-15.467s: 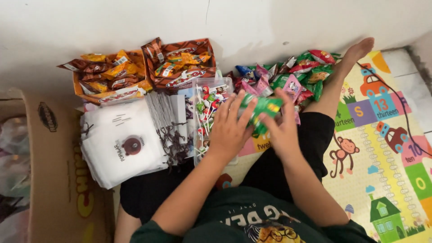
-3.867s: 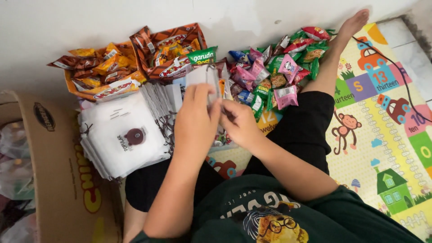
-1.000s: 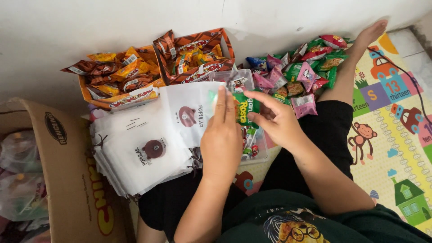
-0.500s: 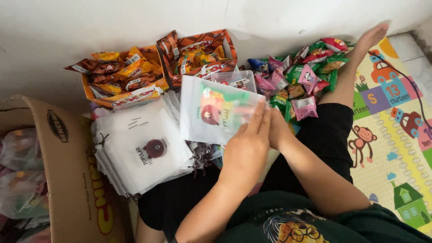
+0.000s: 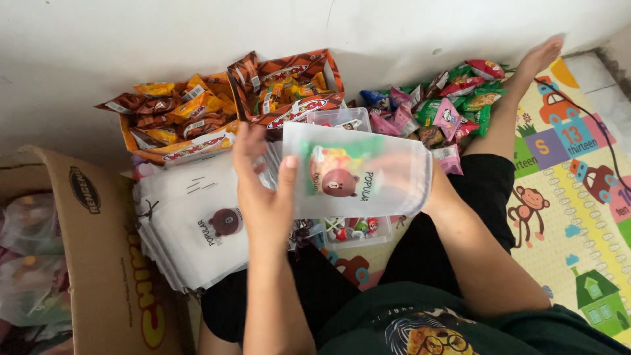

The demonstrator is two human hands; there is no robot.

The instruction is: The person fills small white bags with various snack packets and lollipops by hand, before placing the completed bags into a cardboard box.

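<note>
Head view: seated on the floor, legs out over a colourful foam play mat [image 5: 565,197]. Held up above the lap, a frosted white drawstring pouch with a brown bear print [image 5: 358,177], a green snack pack showing faintly through its wall. Left hand [image 5: 263,190] at the pouch's left edge, fingers [image 5: 287,172] closed on that edge, thumb in front. Right hand [image 5: 401,177] pushed inside the pouch from its right, open end, seen only as a blur through the plastic; cannot tell whether its fingers are curled or spread.

Below the pouch, a clear plastic tub of lollipops [image 5: 351,227]. Left of it, a stack of empty white pouches [image 5: 190,223], then an open brown cardboard carton [image 5: 85,263]. Against the wall, two orange trays of wafer bars [image 5: 223,102] and a heap of mixed snack packets [image 5: 447,105].

Probably best done by keeping the left edge pinched taut, mouth wide, contents pushed flat to the bottom.
</note>
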